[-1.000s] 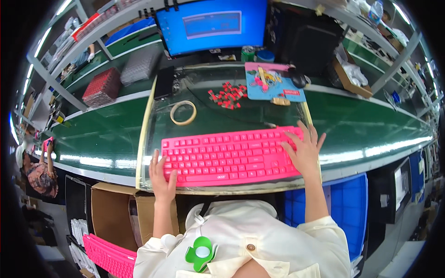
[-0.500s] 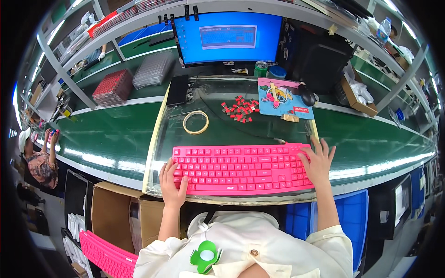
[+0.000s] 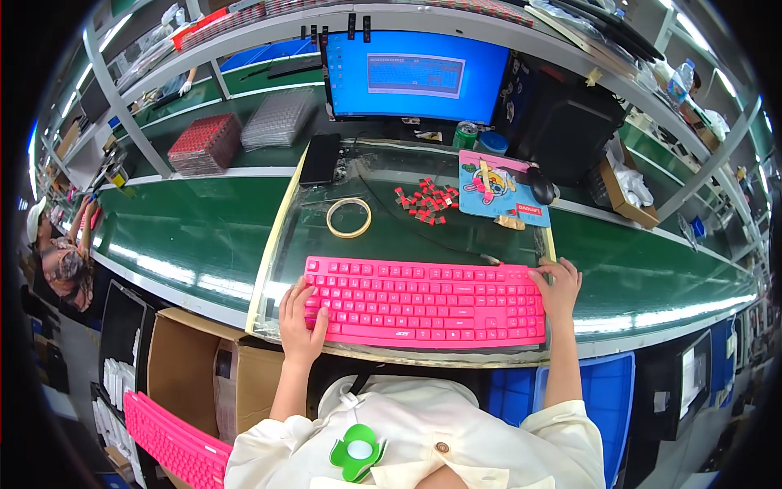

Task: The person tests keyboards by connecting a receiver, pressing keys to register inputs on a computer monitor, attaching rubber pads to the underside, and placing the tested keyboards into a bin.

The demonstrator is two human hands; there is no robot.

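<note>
A pink full-size keyboard (image 3: 423,302) lies flat at the front of the glass-topped work surface. My left hand (image 3: 300,326) holds its left end, fingers along the side and thumb over the front left corner. At the other end my right hand (image 3: 559,292) grips the upper right corner, thumb on top and fingers bent round the side, their tips partly hidden. Behind the keyboard a thin black cable (image 3: 440,243) runs to a small plug near its top edge. A roll of tape (image 3: 349,218) and a heap of small red-and-black pieces (image 3: 426,200) lie farther back.
A monitor (image 3: 417,77) showing a keyboard diagram stands at the back. A mouse (image 3: 540,186) sits on a colourful mat (image 3: 503,196). Below left are a cardboard box (image 3: 191,359) and more pink keyboards (image 3: 175,440); below right, a blue bin (image 3: 586,407). A co-worker (image 3: 65,261) is far left.
My right hand's spread fingers have drawn together and bent round the keyboard's right corner. My left hand stays at the left end. The whole view has shifted slightly.
</note>
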